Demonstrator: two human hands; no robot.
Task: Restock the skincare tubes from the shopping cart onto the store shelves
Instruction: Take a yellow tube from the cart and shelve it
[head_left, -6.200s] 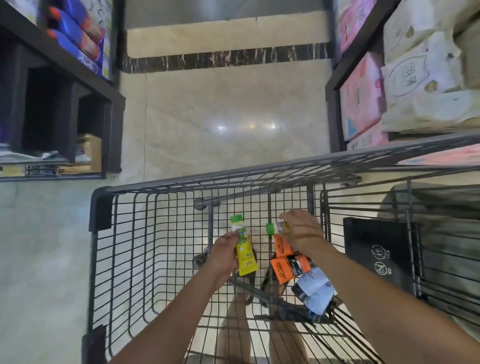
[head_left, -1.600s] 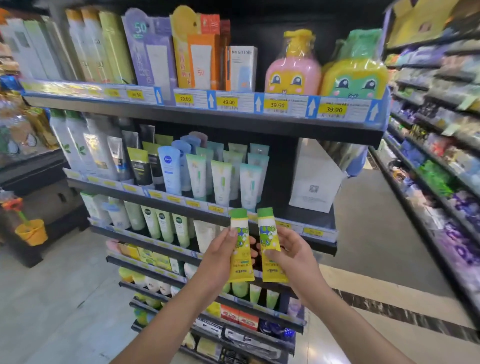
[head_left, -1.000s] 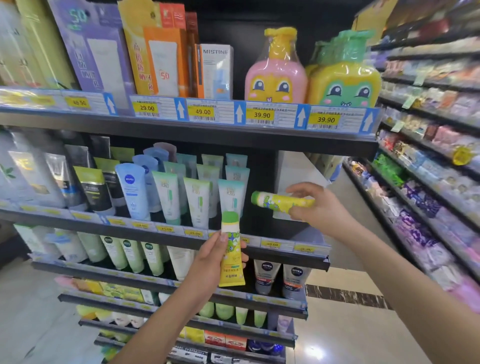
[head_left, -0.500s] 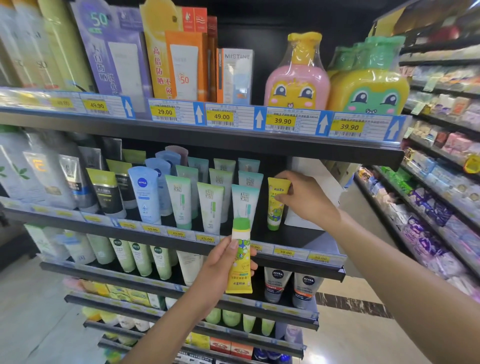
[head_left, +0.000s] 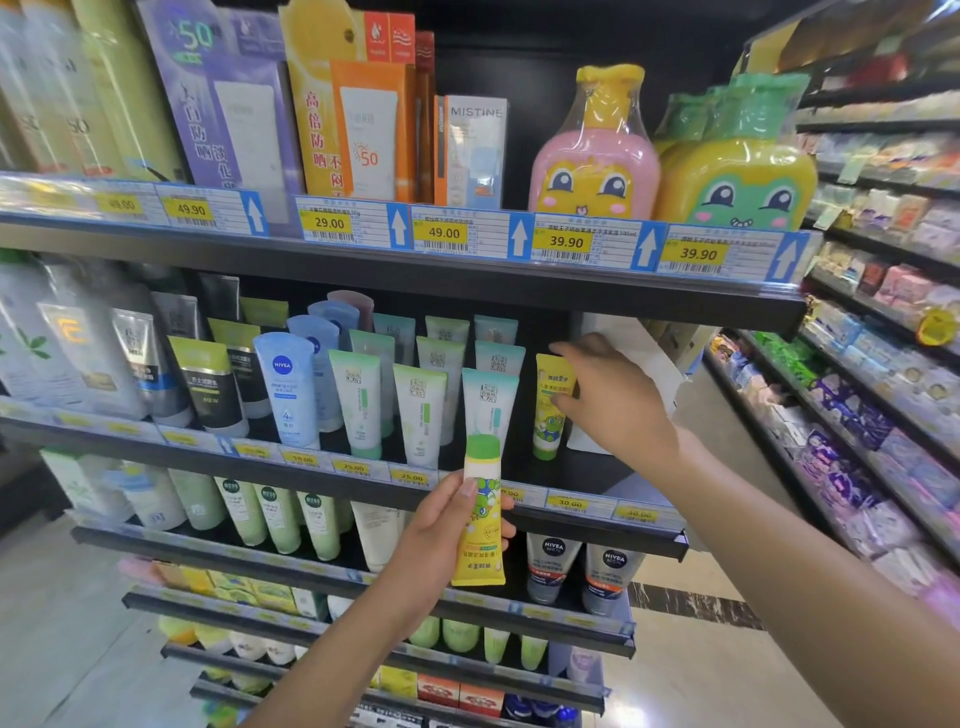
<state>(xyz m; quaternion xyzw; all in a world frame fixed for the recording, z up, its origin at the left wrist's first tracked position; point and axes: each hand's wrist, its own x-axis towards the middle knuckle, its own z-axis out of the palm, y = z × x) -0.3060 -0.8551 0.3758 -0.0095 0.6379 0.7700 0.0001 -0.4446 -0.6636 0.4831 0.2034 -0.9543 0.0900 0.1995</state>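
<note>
My left hand (head_left: 441, 535) grips a yellow skincare tube (head_left: 482, 525) with a green cap, held upright with the cap on top, in front of the second shelf's price rail (head_left: 571, 503). A matching yellow tube (head_left: 546, 415) stands cap-down on that second shelf, at the right end of a row of pale green tubes (head_left: 421, 415). My right hand (head_left: 615, 410) is at its upper part, thumb on the front edge and fingers behind its top. The shopping cart is out of view.
A white box (head_left: 641, 358) stands on the same shelf just right of the placed tube. Sunscreen boxes and cartoon bottles (head_left: 595, 156) fill the shelf above. More tubes line the lower shelves. Another aisle of shelves (head_left: 883, 389) runs along the right.
The tube in my right hand has gone from lying sideways in the air to standing cap-down on the second shelf. My left hand has kept its tube in about the same place.
</note>
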